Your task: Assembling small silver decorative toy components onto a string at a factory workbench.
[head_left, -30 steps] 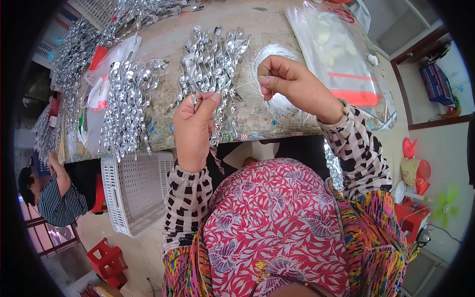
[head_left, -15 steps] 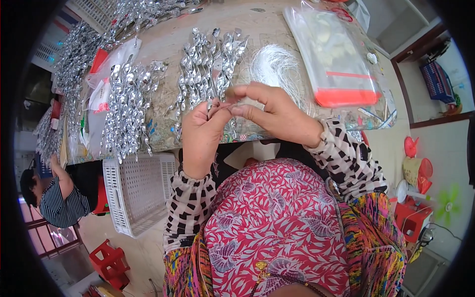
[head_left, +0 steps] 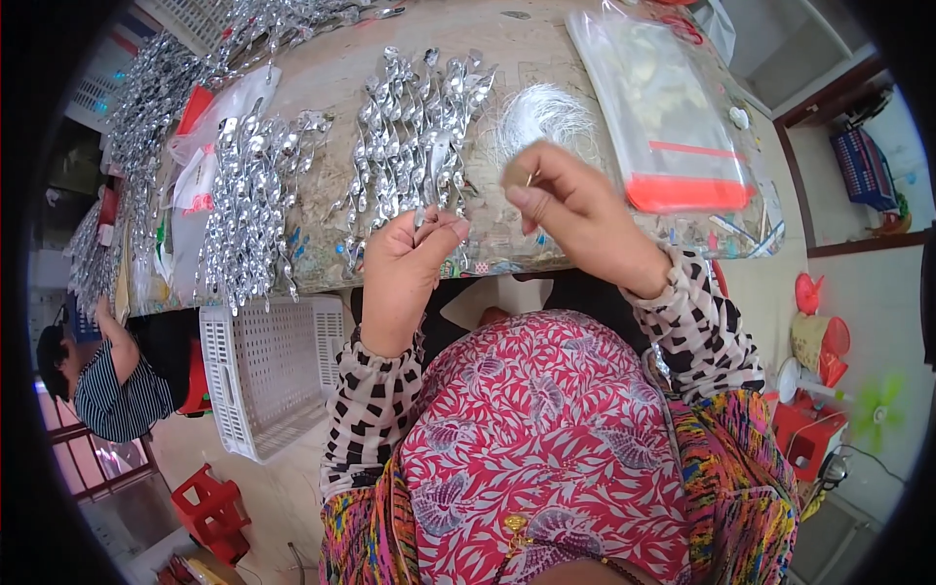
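Observation:
My left hand pinches the end of a silver twisted strip between thumb and forefinger at the table's near edge. Just beyond it lies a bunch of shiny silver twisted strips. To the right, my right hand is raised with thumb and forefinger pressed together. Whatever it grips, perhaps a thin thread, is too fine to make out. Past its knuckles lies a loose bundle of white threads. A second bunch of silver strips hangs over the table edge to the left.
Clear plastic bags with a red band lie at the table's right. A white plastic crate stands below the left edge, near a red stool. A person in a striped top sits at the far left, hand by more silver strips.
My right hand has drawn away from the left, moving right toward the white threads, its thumb and forefinger still pinched. My left hand stays nearly in place, its grip kept.

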Motion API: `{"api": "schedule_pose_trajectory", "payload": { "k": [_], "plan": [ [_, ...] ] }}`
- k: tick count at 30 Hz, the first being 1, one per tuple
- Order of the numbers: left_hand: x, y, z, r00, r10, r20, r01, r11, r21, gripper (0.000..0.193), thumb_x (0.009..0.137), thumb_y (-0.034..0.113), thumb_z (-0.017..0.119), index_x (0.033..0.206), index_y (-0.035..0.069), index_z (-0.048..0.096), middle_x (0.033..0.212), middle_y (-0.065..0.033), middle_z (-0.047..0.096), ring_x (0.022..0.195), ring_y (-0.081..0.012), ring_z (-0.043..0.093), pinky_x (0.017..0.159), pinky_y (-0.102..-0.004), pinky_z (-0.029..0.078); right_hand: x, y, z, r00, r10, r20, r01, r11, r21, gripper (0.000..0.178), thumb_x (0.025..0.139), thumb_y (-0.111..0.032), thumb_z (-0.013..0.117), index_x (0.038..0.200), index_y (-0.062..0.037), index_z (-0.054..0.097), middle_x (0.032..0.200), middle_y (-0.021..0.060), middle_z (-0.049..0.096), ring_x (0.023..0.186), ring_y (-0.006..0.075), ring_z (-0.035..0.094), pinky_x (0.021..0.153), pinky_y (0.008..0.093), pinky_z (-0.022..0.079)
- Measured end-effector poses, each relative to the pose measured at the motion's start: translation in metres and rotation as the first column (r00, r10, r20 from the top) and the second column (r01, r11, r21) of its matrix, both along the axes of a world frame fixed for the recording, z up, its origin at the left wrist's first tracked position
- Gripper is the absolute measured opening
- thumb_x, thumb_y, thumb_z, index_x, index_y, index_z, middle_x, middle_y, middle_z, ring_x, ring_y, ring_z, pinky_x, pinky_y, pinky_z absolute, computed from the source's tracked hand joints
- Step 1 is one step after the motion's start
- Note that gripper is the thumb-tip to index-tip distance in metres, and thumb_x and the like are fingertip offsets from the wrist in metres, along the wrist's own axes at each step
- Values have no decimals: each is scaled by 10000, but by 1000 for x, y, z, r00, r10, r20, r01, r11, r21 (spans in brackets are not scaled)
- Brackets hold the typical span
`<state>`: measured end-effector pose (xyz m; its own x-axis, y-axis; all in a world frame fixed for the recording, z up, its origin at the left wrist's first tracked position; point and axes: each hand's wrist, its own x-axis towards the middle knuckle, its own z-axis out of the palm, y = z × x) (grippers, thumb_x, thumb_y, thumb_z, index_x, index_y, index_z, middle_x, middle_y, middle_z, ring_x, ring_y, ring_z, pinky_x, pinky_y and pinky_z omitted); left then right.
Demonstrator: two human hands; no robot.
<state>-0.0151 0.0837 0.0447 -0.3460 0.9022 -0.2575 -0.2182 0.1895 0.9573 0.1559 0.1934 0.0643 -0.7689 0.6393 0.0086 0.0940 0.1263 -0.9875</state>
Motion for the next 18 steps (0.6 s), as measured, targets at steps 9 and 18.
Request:
{"api": "schedule_pose_trajectory", "payload": {
  "k": [9,18],
  "plan": [
    [8,-7,6,918,-363,158,361,932,42,269,960,202,538,1172,40,515,793,14,547,563,-15,450,474,-168,338,-10,-3,5,962,-81,-260,66,996,-67,104,932,-110,565,1010,-42,564,923,-8,606,779,38,524,657,197,444],
    [-1,-5,5,924,-207,320,149,969,195,217,963,190,530,1097,19,539,780,-23,577,617,-95,530,539,-225,425,-9,-17,2,962,-139,-237,148,989,22,92,930,-116,579,987,-49,552,848,-54,503,713,14,461,602,173,390]
  ]
}}
